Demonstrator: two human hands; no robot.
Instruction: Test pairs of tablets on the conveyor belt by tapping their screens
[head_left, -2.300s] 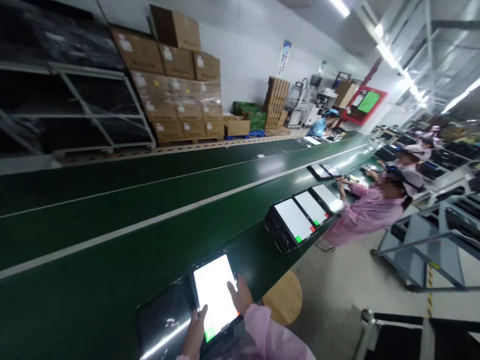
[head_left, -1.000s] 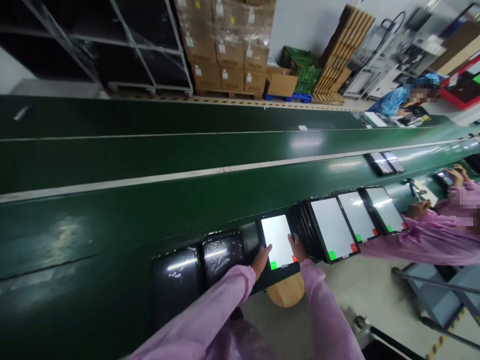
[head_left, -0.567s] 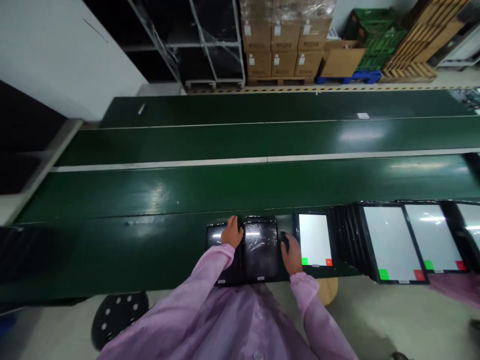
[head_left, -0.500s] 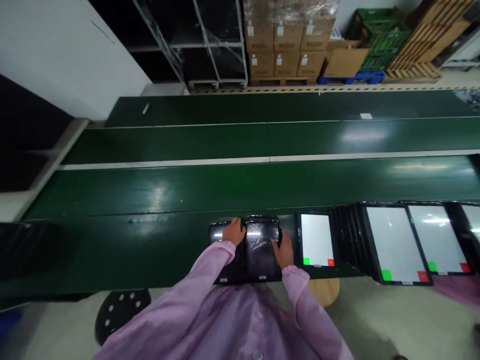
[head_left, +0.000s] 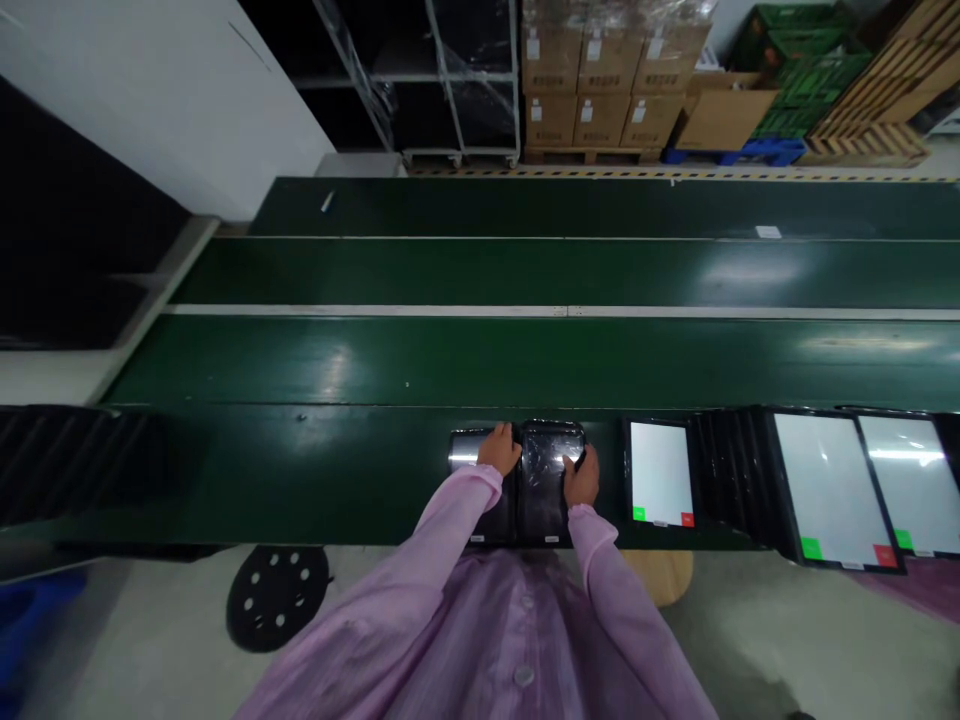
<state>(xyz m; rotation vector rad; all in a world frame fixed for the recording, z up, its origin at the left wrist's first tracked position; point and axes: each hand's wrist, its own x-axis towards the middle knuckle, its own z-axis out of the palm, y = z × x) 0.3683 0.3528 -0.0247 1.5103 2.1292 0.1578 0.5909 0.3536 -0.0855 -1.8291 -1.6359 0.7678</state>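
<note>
Two black tablets lie side by side at the bench's near edge. My left hand (head_left: 499, 450) rests on the upper part of the left black tablet (head_left: 496, 518), its fingers at the gap between the two. The right black tablet (head_left: 543, 490) has a shiny, film-like surface, and my right hand (head_left: 582, 477) grips its right edge with the thumb on top. To the right lies a tablet with a lit white screen (head_left: 661, 472), showing a green and a red square at its bottom corners; neither hand touches it.
A row of dark tablets (head_left: 731, 475) leans beside larger lit tablets (head_left: 832, 480) at the right. Another dark row (head_left: 67, 465) stands at the far left. Below the green bench (head_left: 315, 480) are a black round stool (head_left: 277, 598) and a wooden stool (head_left: 660, 577). Purple cloth shows at right.
The view has shifted, so the bench and tablets appear farther right. Both hands remain at the same two black tablets, with my right hand slightly higher along its tablet's edge.
</note>
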